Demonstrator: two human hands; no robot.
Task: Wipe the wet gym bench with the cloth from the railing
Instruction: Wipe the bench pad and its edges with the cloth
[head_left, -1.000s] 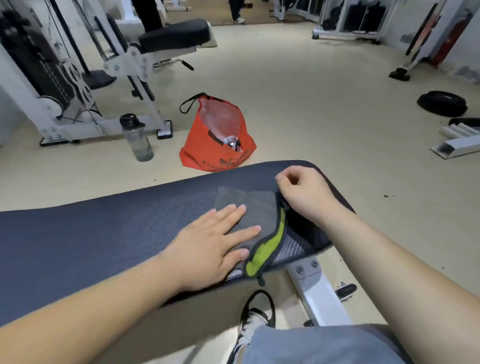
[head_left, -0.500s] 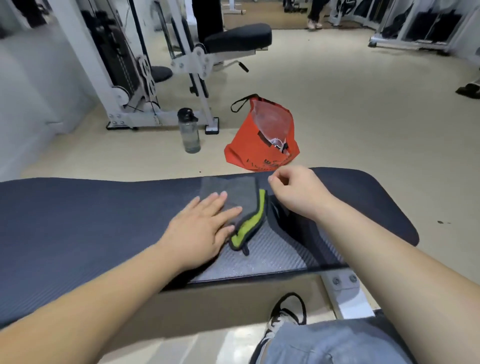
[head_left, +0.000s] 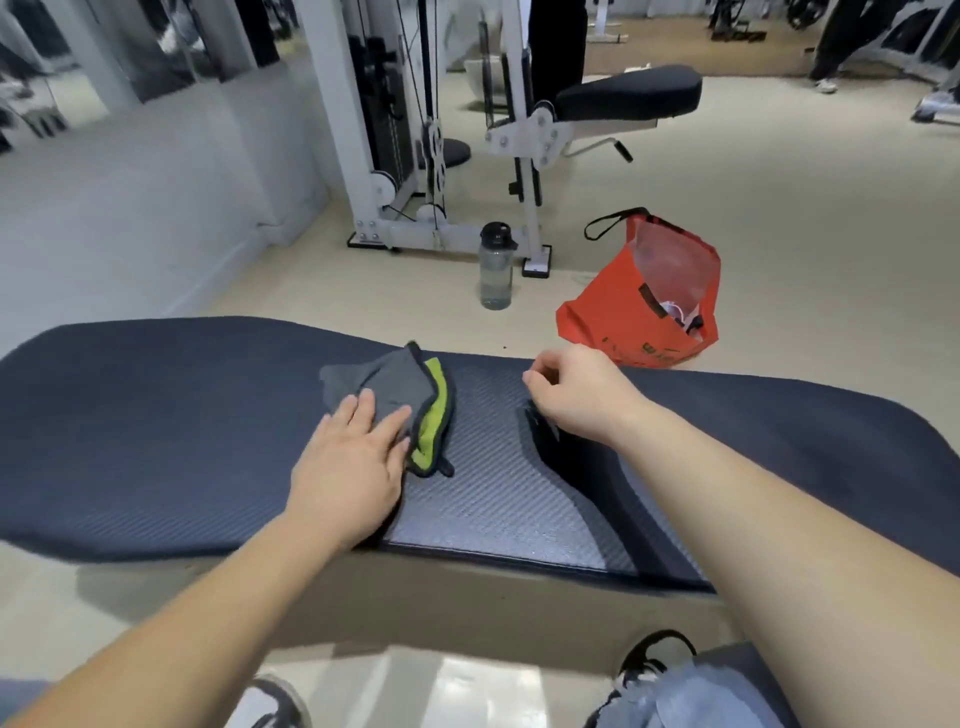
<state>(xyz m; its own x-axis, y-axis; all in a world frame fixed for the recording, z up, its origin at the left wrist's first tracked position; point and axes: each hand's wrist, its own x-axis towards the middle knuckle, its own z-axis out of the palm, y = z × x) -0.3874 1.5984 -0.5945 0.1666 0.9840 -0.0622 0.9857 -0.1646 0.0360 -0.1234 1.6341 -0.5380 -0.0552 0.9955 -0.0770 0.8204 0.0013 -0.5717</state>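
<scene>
flatly, left hand (head_left: 353, 467) open on cloth (head_left: 395, 392), right hand (head_left: 582, 395) loosely curled, empty, over bench (head_left: 156, 441)

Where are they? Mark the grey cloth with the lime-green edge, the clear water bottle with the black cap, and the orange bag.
Grey cloth with lime-green edge (head_left: 387, 387): head view, flat grey middle.
Clear water bottle with black cap (head_left: 495, 278): head view, transparent body.
Orange bag (head_left: 618, 306): head view, front panel.

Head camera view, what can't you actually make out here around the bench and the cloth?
- Bench wetness: not discernible on the textured pad.
- Cloth near corner: covered by the left hand.
- Right hand fingertips: curled under, so any grip is unclear.
- Orange bag lettering: hidden behind the bench edge.
- Bench ends: cut off by the frame edges.
</scene>
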